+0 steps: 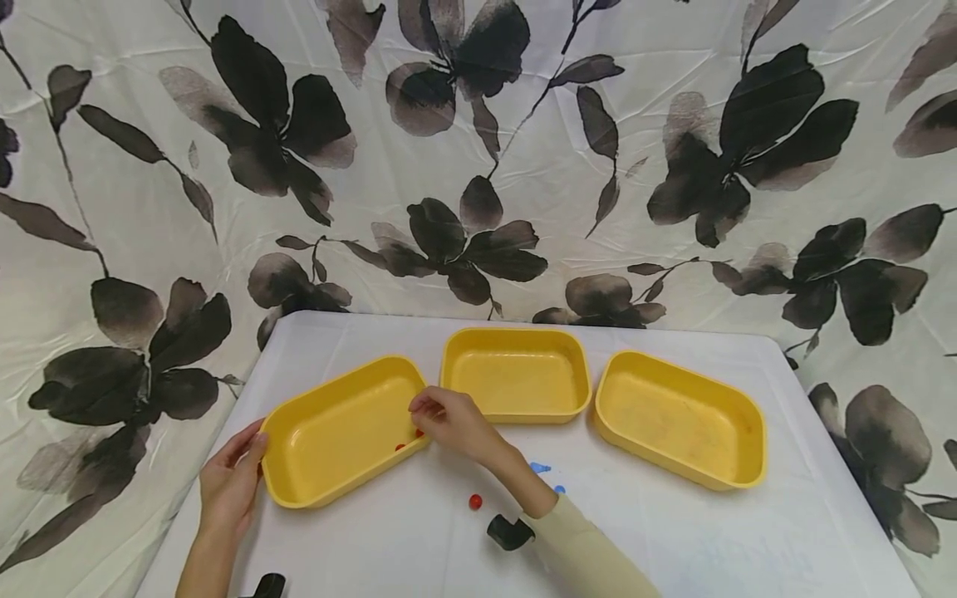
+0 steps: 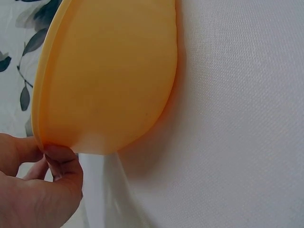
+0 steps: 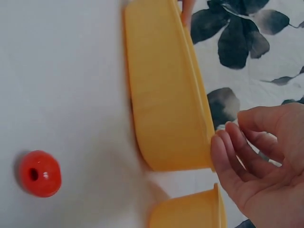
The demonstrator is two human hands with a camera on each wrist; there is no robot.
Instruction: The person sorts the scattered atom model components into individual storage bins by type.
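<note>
While the left hand [image 1: 228, 486] pinched the rim at the outer end of the left yellow tray [image 1: 340, 490] between thumb and fingers, the right hand [image 1: 452, 423] was at that tray's opposite end, its fingers loosely bent over the edge. The right wrist view showed a gap between thumb and forefinger with nothing visible in it, so that hand was released, its lower fingers at the rim. The tray sat on the white worktop [image 1: 419, 548], set at a slant, and in its near corner, by the right hand, lay two small red beads, one [image 1: 399, 447] a little left of the other [image 1: 419, 433]. A third red bead [image 1: 475, 502] rested on the worktop outside the trays; from the right wrist its hole could be seen. Just beside the right forearm were two small blue pieces [image 1: 540, 468], the nearer one partly hidden, and a black object [image 1: 511, 532] was at the sleeve's cuff [image 1: 549, 519]. A middle yellow tray [image 1: 516, 418] and a right yellow tray [image 1: 673, 465] stood further along the worktop, and behind everything hung a pale cloth [image 1: 568, 208] printed with dark flowers.
</note>
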